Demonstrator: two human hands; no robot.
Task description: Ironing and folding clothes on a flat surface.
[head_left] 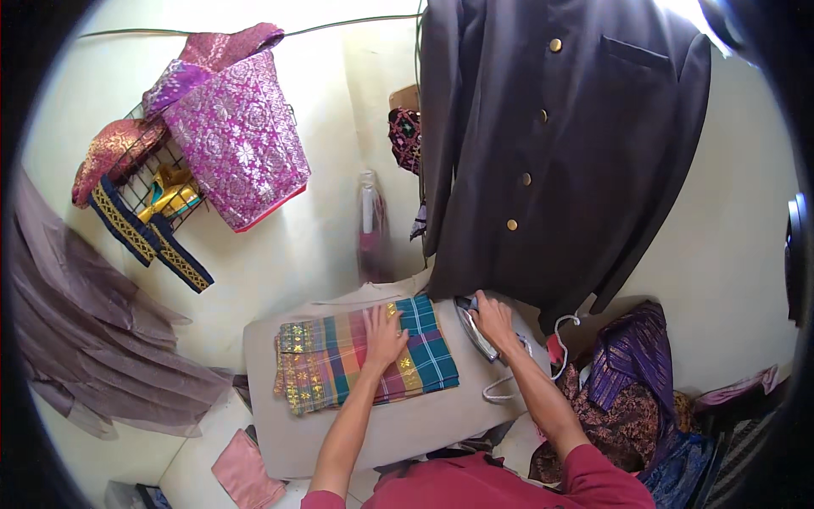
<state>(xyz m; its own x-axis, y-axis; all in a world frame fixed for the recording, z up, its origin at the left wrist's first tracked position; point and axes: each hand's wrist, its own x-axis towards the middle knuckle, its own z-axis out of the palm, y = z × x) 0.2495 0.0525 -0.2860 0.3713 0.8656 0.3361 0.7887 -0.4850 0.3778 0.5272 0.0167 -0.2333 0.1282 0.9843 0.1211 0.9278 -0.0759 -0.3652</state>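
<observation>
A folded plaid cloth (432, 352) in teal, maroon and orange, with gold motifs, lies flat on a beige padded ironing surface (292, 441). My left hand (386, 339) rests on the middle of the cloth, its fingers stretched out and apart. Just right of the cloth, my right hand (493, 324) is closed around the handle of a clothes iron (476, 332). The iron's silvery edge faces the cloth, with a gap between them. Its pale cord (500, 397) curls near my right forearm.
A dark jacket (568, 161) with gold buttons hangs low behind the iron. Heaped fabrics (623, 399) lie at the right, beside a white hanger (566, 321). A purple brocade (237, 136) hangs over a wire basket (174, 191). A pink cloth (246, 471) lies at lower left.
</observation>
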